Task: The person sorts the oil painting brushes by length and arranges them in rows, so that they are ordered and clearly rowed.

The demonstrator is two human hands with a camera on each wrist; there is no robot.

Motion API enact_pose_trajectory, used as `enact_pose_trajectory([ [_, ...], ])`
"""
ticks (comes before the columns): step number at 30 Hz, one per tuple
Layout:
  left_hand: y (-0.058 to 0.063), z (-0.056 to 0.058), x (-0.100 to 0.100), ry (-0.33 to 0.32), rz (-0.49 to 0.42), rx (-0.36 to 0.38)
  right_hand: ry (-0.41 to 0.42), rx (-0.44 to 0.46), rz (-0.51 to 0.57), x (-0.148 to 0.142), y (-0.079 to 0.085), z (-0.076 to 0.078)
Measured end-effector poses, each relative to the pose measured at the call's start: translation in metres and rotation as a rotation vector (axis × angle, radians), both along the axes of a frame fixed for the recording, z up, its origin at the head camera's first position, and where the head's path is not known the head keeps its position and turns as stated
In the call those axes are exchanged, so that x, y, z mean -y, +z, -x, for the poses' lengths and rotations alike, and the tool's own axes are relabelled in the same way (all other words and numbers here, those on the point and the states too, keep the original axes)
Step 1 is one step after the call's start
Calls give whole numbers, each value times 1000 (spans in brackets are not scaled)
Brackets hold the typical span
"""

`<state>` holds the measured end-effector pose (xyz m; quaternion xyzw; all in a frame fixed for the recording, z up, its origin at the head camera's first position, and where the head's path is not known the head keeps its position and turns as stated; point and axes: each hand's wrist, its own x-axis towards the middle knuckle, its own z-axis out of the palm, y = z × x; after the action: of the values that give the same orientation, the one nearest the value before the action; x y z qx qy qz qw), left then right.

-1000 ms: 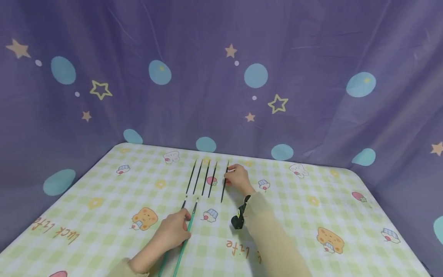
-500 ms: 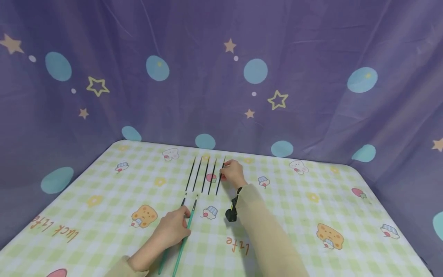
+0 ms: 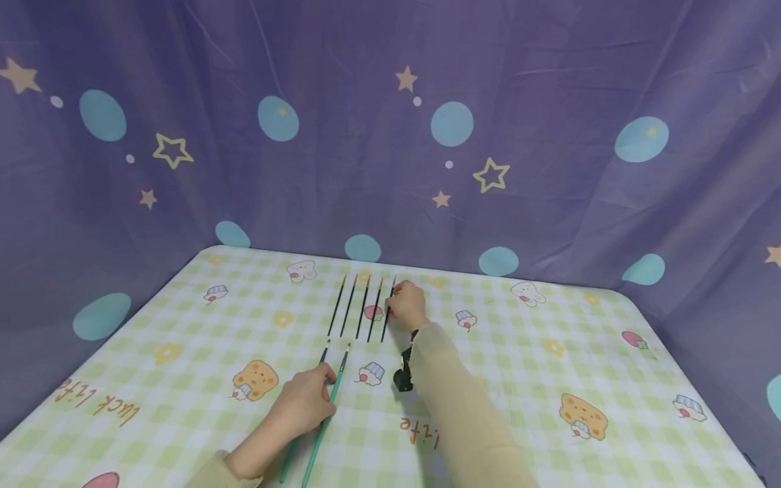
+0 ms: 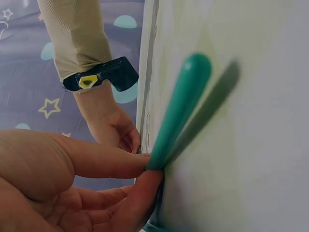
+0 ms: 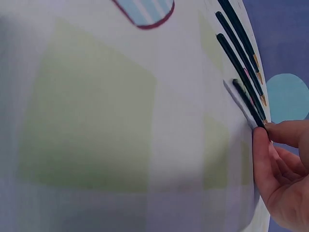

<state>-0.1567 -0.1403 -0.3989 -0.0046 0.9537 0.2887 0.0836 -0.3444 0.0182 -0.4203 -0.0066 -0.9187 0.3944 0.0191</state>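
My left hand [image 3: 302,403] pinches a green-handled paintbrush [image 3: 316,451] between thumb and finger, low over the tablecloth. In the left wrist view the rounded end of that green handle [image 4: 181,106] tilts up from the cloth and casts a shadow. A second green paintbrush [image 3: 289,463] lies just left of it, its middle hidden under the hand. Farther back, my right hand [image 3: 410,303] pinches a thin black paintbrush [image 3: 386,327] near its bristle end. To its left several black paintbrushes [image 3: 361,315] lie side by side, bristles pointing away.
A green-and-white checked tablecloth [image 3: 506,379] with printed cakes and flowers covers the table. Behind it hangs a purple curtain [image 3: 366,190] with stars and blue spots. A black wrist camera [image 3: 403,373] sits on the right wrist.
My right hand has moved left with the black paintbrush, bringing it nearer to the row and more in line with it. The left hand and green paintbrushes have barely moved.
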Motion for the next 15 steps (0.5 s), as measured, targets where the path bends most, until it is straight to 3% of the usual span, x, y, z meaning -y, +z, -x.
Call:
enact_pose_trajectory([
  [9, 3, -1, -4, -3, 10, 5, -11, 6, 31, -5, -1, -1],
  [15, 3, 0, -3, 3, 14, 19, -19, 26, 127, -6, -3, -2],
])
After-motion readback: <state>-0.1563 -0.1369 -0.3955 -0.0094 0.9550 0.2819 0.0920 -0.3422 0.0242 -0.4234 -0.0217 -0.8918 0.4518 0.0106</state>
